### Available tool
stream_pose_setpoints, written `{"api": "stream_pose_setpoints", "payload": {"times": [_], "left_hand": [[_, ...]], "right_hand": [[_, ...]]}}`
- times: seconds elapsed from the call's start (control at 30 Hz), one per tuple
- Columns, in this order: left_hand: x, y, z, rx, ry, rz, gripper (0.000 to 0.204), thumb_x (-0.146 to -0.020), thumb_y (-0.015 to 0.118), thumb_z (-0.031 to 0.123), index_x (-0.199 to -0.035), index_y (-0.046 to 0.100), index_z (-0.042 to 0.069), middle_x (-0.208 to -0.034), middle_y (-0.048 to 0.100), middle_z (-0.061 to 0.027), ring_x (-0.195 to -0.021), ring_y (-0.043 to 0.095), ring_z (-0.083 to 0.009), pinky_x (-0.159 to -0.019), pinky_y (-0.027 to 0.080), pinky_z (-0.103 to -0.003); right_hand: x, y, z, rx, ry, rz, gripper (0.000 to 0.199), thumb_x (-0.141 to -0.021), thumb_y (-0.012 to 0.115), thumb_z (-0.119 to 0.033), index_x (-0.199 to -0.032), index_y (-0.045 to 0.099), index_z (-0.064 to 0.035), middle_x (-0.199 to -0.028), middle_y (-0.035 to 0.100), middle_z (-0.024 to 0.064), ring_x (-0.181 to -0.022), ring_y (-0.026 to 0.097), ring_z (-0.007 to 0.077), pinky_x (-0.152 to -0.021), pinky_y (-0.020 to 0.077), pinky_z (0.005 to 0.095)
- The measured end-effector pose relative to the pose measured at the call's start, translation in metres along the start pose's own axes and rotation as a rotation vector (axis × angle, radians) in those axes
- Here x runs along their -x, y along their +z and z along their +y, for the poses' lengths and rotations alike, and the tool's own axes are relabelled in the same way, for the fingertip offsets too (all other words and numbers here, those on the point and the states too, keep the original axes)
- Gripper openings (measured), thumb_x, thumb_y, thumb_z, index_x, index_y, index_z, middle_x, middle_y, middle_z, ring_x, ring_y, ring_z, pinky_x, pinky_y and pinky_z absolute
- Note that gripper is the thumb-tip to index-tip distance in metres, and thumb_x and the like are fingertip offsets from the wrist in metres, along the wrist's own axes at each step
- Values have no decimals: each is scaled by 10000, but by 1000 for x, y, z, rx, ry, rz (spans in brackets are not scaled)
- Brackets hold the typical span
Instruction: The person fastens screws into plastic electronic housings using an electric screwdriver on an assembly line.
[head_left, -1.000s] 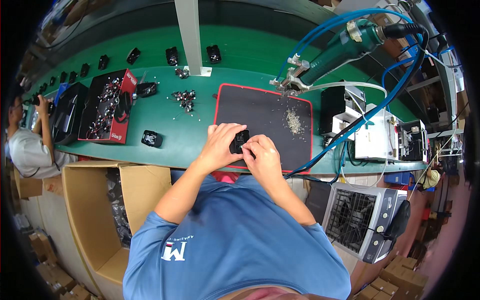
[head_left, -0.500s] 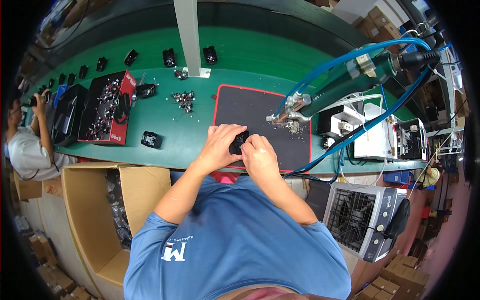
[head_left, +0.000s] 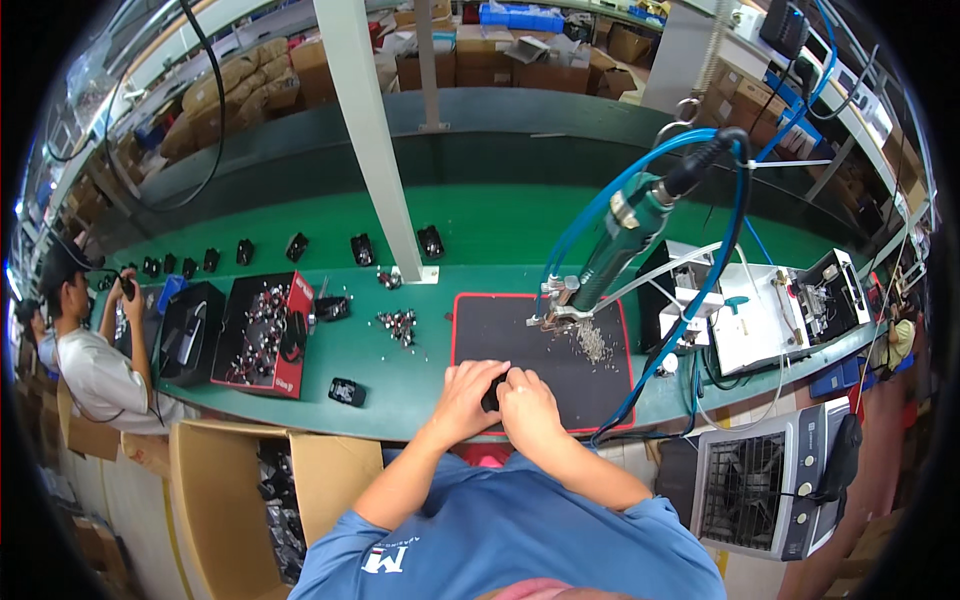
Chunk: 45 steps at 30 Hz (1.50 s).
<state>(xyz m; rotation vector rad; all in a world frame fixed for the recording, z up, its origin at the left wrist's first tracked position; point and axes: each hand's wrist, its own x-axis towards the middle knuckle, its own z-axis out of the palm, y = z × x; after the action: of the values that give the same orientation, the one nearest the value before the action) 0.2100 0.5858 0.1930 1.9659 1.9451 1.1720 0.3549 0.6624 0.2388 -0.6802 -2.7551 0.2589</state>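
Observation:
A small black plastic housing (head_left: 493, 392) is held just over the near edge of the dark mat (head_left: 490, 330). My left hand (head_left: 464, 402) wraps it from the left with closed fingers. Curled fingers of my right hand (head_left: 530, 408) press together against its right side; whether they also pinch a small piece is hidden. Most of the housing is covered by both hands. Beyond my right hand, a pile of small silvery screws (head_left: 592, 346) lies on the mat. Over the mat hangs a green power screwdriver (head_left: 622, 245) with blue hoses, touched by neither hand.
Left on the green bench are small wired parts (head_left: 398, 326), a loose black housing (head_left: 347, 391) and a red-black box (head_left: 297, 372) of wired parts. A white machine (head_left: 745, 335) stands right. Below are an open carton (head_left: 225, 490) and an air cooler (head_left: 760, 480). Another person (head_left: 105, 360) works far left.
My view has tilted up, so the bench sits lower and shelves behind it show. Both hands stay on the housing, drawn closer around it, so less of it shows.

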Motion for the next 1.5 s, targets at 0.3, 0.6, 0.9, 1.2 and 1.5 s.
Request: {"api": "stream_pose_setpoints", "payload": {"times": [0.3,0.6,0.9,1.2,1.5], "left_hand": [[-2,0,-6,-7,4,-7,829,-659,891,191,-1425,577,129,-1338,631,-78,-1239,571,-276,-1006,381,-413],[3,2,-12,44,1,71,833,-704,927,356,-1410,553,122,-1373,600,-80,-1253,570,-278,-1014,371,-426],[6,12,-14,167,-20,96,779,-746,906,411,-1396,560,157,-1342,601,-69,-1264,575,-262,-1025,358,-453],[7,20,-8,212,-19,151,572,-728,915,371,-1153,595,163,-1286,599,-45,-1256,561,-248,-965,368,-455],[2,2,-16,123,-52,151,427,-695,927,363,-965,661,165,-1280,624,-63,-1205,592,-260,-961,369,-443]], "right_hand": [[2,7,15,-183,75,-12,145,-828,686,-103,-941,730,-25,-991,608,146,-949,640,337,-822,571,458],[-35,-108,30,-419,-49,667,353,-840,793,-72,-1164,677,3,-1063,675,151,-951,647,318,-850,536,403],[-105,-148,69,-1311,61,764,710,-1089,327,-628,-1442,499,-37,-1170,664,122,-917,637,179,-861,524,346],[-89,-150,13,-1321,143,839,890,-1008,285,-778,-1228,603,23,-702,582,47,-618,556,142,-575,470,261],[-87,-116,-5,-1389,140,810,1020,-905,330,-898,-1271,587,19,-791,634,100,-627,569,167,-568,489,295]]}}
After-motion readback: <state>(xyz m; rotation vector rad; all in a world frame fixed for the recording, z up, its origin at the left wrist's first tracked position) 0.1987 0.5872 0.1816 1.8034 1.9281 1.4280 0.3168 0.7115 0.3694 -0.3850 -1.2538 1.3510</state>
